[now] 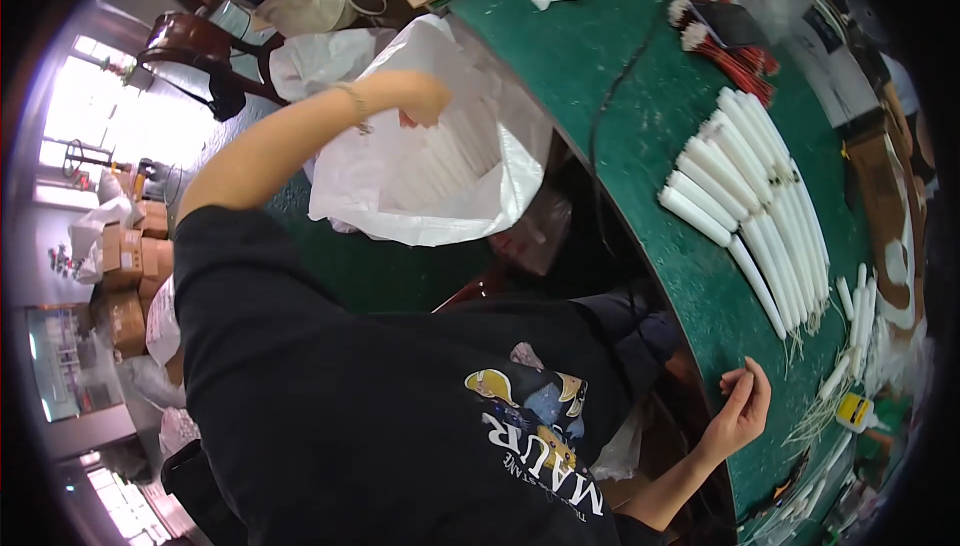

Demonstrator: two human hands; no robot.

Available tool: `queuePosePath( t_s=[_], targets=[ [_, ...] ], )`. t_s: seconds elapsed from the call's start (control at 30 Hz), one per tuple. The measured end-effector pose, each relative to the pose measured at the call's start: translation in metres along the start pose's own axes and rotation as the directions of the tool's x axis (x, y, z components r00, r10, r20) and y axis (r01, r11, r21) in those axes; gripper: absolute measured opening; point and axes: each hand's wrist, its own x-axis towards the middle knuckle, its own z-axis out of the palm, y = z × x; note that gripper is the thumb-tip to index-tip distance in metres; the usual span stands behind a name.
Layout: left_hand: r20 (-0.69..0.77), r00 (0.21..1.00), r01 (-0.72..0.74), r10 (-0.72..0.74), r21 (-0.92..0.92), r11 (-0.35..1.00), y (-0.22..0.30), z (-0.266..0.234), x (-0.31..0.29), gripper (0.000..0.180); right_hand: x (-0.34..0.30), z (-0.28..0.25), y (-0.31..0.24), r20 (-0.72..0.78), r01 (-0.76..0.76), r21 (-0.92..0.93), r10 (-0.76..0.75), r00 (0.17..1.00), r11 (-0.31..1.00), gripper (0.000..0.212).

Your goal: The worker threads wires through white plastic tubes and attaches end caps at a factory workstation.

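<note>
White tubes [740, 178]: rows laid beyond my right grip [738, 412], loosely curled, seemingly empty; more left, I judge, in bag [425, 229] under left grip [426, 98], hold I can't tell.

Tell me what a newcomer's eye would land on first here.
Probably the fan of white sticks on the green table, right of centre, bright against the dark surface. Next, the big open white plastic bag above centre, with the left hand at its mouth and more white pieces inside. The red wires at upper right would likely stand out too.
</note>
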Motion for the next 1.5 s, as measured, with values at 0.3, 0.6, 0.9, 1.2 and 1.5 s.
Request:
queuePosePath(
  t_s=[0.3,0.6,0.9,1.2,1.5],
  targets=[
    [0.282,0.844,0.477,-0.456,-0.782,0.400,-0.005,0.141,0.208,0.077,0.001,0.009,0.002,-0.045,-0.003,-0.299,-0.011,0.999,0.954,0.019],
    [0.304,0.330,0.630,-0.894,-0.776,-0.031,-0.006,0.171,0.279,0.120,0.009,0.021,0.003,-0.087,-0.075,-0.310,0.050,0.995,0.948,0.017],
    [0.004,0.574,-0.107,-0.819,-0.991,-0.079,0.020,0.178,0.266,0.085,0.004,0.020,0.001,-0.177,-0.047,-0.394,-0.026,0.984,0.918,0.015],
    [-0.163,0.849,-0.436,-0.503,-0.754,-0.491,-0.018,0.239,0.299,0.037,0.019,0.008,-0.005,-0.027,0.209,-0.518,-0.261,0.965,0.829,0.018],
    [-0.211,0.912,-0.197,-0.353,-0.977,0.078,-0.005,0.080,0.111,0.056,0.015,-0.003,-0.003,-0.041,0.308,-0.437,-0.361,0.932,0.845,0.020]
  ],
)
